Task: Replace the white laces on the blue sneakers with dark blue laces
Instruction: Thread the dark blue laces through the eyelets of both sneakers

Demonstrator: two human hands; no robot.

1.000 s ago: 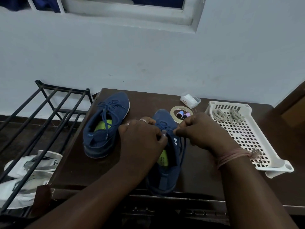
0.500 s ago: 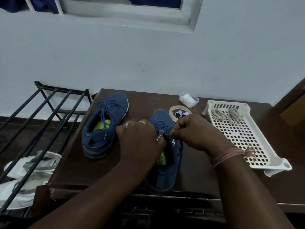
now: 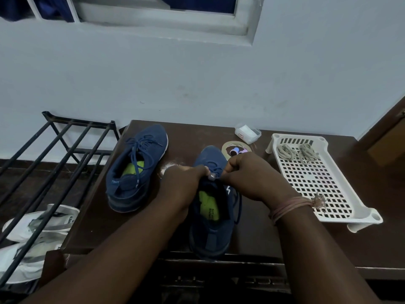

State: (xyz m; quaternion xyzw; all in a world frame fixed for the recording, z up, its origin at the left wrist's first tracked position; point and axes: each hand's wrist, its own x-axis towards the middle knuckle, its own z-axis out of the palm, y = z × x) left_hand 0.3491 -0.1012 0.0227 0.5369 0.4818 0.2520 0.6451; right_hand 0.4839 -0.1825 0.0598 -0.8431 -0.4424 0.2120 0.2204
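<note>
We see two blue sneakers on a dark brown table. The nearer sneaker stands at the table's front edge, heel toward us, its green insole showing. Over its laced throat both hands meet: the left hand has its fingers curled and pinches the dark blue lace at the top eyelets, and the right hand is likewise curled, pinching the same lace from the other side, the two sets of fingertips almost touching. A loose run of that lace hangs down the shoe's right side. A band of pinkish thread wraps the right wrist. The second sneaker lies toward the table's left edge, toe pointing to the back left corner, already strung with dark blue laces and with its green insole visible. Along the right edge sits a white perforated tray, and in its far end lie two bundles of pale laces. Near the back edge we see a small clear box, and just in front of it a roll of tape with small spools inside. Off the table's left side stands a black metal rack, with white shoes below it.
</note>
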